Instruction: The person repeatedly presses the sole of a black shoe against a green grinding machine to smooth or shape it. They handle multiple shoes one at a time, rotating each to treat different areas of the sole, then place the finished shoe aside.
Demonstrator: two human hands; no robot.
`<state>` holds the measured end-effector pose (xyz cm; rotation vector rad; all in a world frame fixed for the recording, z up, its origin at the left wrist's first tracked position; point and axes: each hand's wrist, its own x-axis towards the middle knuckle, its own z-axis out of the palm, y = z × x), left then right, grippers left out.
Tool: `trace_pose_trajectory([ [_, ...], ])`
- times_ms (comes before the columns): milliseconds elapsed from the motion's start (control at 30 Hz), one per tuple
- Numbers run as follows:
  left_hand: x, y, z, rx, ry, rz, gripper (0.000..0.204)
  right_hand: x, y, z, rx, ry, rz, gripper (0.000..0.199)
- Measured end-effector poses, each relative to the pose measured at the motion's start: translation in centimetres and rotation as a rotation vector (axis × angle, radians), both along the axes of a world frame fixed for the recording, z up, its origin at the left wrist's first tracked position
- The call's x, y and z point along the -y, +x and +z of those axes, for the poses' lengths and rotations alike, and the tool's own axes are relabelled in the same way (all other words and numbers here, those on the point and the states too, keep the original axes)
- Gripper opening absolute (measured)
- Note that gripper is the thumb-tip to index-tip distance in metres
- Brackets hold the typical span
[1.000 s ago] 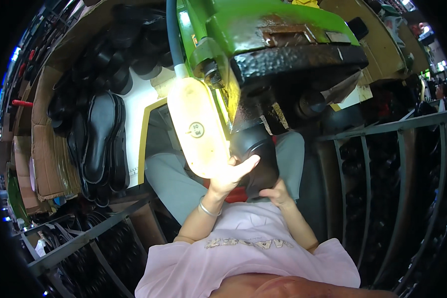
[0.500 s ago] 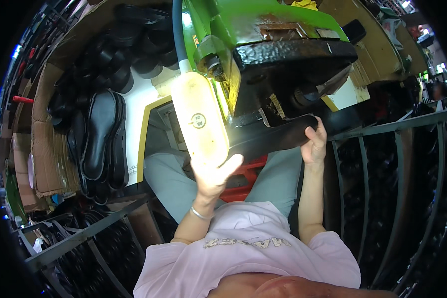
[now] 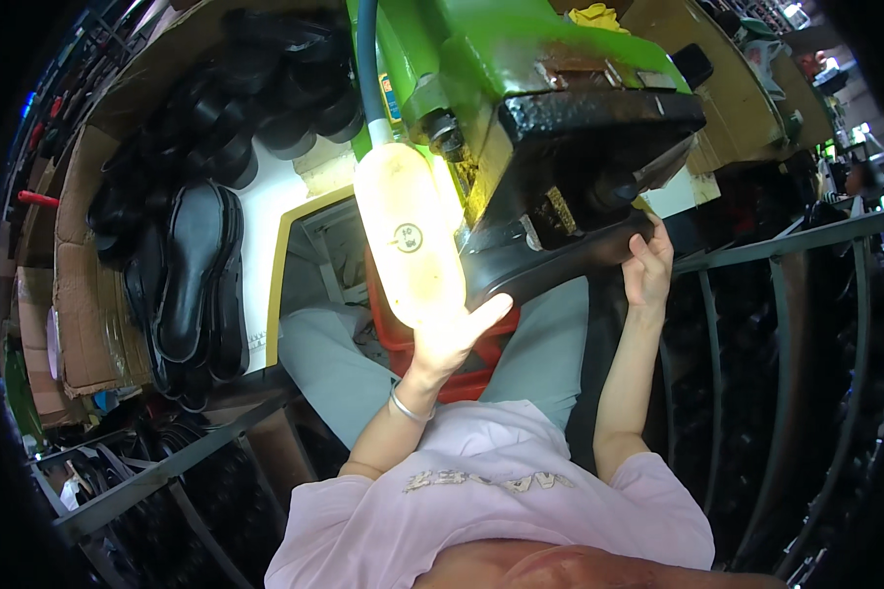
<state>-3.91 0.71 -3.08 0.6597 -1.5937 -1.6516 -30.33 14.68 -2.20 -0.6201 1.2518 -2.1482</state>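
Shoe sole (image 3: 565, 263), black, was held crosswise at the near side of the green machine (image 3: 501, 59), its right end gripped by the right hand (image 3: 648, 270), while the left hand (image 3: 446, 340), near its left end, was partly hidden by the glowing lamp (image 3: 408, 265), its hold impossible to tell.

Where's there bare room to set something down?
A narrow white tabletop strip between stacked black shoe soles and yellow edging; also a small white patch right of the green machine. Crowded: heaped soles up left, and the machine's front, where your right hand grips a single sole.
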Motion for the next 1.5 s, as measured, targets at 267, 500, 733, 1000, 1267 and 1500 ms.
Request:
trace_pose_trajectory([
  [267,0.7,3.3,0.6,-0.182,0.205,0.018,0.049,3.7,1.4,1.5,-0.024,0.007,0.088,0.041],
  [500,1.6,5.6,3.4,-0.324,0.323,0.185,0.042,4.1,5.5,0.9,-0.038,0.01,0.065,0.044],
  [733,2.9,8.3,2.2,-0.233,0.365,0.131,0.05,4.0,7.5,1.4,-0.104,0.053,0.094,0.041],
  [1000,2.5,5.1,4.4,-0.165,0.124,0.127,0.044,3.3,4.9,1.3,-0.053,0.007,0.073,0.042],
  [1267,2.4,7.3,3.2,-0.212,0.336,0.137,0.046,4.3,7.1,2.5,-0.084,0.059,0.081,0.038],
  [1500,3.5,12.5,1.0,-0.198,0.501,0.074,0.048,6.4,10.9,1.4,-0.044,0.109,0.209,0.034],
])
